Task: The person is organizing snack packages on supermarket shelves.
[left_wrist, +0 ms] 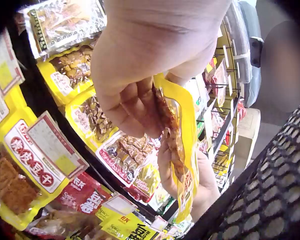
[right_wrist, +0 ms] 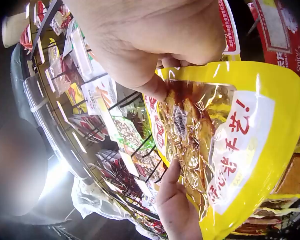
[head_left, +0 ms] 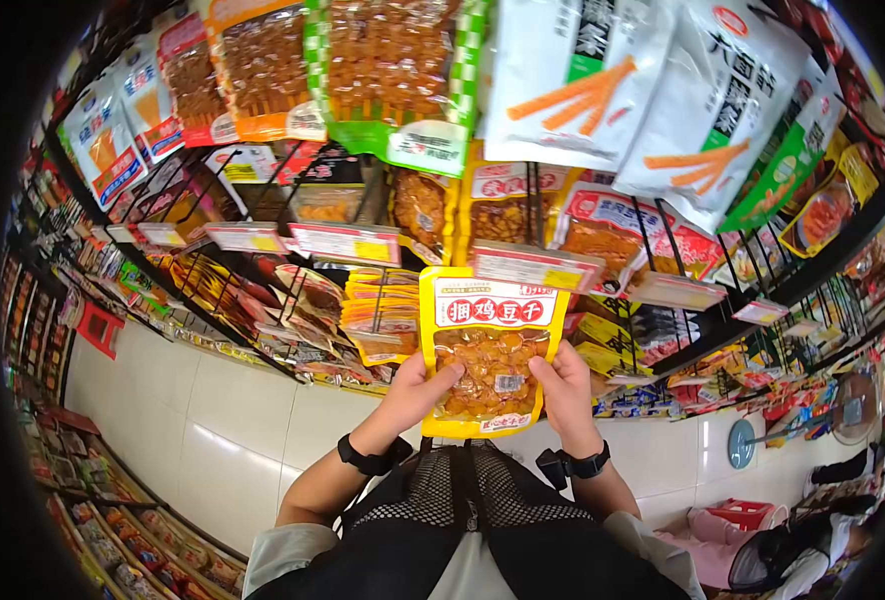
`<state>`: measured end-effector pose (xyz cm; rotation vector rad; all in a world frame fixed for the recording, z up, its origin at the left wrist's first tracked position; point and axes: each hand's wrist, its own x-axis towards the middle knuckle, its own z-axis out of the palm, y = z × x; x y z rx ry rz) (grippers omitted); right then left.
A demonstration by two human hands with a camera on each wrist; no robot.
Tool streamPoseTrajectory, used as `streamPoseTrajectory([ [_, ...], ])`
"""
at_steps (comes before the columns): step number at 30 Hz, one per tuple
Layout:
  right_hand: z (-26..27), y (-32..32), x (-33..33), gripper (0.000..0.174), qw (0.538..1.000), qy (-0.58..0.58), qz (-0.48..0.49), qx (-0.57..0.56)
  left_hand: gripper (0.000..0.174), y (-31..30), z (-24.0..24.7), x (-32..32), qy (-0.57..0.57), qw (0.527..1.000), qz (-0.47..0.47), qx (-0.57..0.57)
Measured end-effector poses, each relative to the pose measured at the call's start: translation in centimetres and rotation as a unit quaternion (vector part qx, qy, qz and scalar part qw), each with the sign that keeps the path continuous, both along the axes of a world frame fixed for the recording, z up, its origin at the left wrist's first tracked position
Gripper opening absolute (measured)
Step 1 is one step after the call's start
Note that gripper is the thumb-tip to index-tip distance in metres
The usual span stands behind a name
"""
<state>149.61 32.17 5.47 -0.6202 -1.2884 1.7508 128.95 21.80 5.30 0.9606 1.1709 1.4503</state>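
Snack packet (head_left: 493,352), centre frame, pinched at sides by left hand (head_left: 415,392) and right hand (head_left: 569,385); inspection step judged in hand; next move needs both grips firm.

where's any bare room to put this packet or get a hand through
Bare: only white tiles between peg rack and low shelves. Crowded: hanging bags ring the yellow packet gripped by left hand and right hand.

Forearms raised, left hand (head_left: 418,387) and right hand (head_left: 568,385) level, fingers (left_wrist: 134,107) curled
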Motion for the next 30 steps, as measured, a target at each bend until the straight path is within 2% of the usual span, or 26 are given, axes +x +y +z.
streamPoseTrajectory([
  [8,1.1,-2.9,-4.8,0.033,0.999,-0.029,0.041,0.004,0.028,-3.1,0.2,-4.7,-0.016,0.999,0.029,0.023],
  [11,1.7,-3.9,-6.6,0.033,0.997,-0.032,0.05,0.043,0.028,-4.2,-1.2,-7.0,0.012,0.999,0.034,0.028],
  [15,2.5,-5.1,-8.3,0.029,0.994,-0.044,0.041,0.086,0.028,-5.3,0.3,-8.7,0.0,0.997,0.037,0.064],
  [24,5.7,-4.5,-11.9,0.021,0.992,-0.036,-0.041,0.11,0.029,-2.5,3.5,-12.3,-0.023,0.995,-0.009,0.092],
  [30,5.1,-4.6,-13.1,0.021,0.995,-0.012,-0.055,0.078,0.025,-1.4,2.3,-13.2,-0.082,0.993,-0.013,0.079],
])
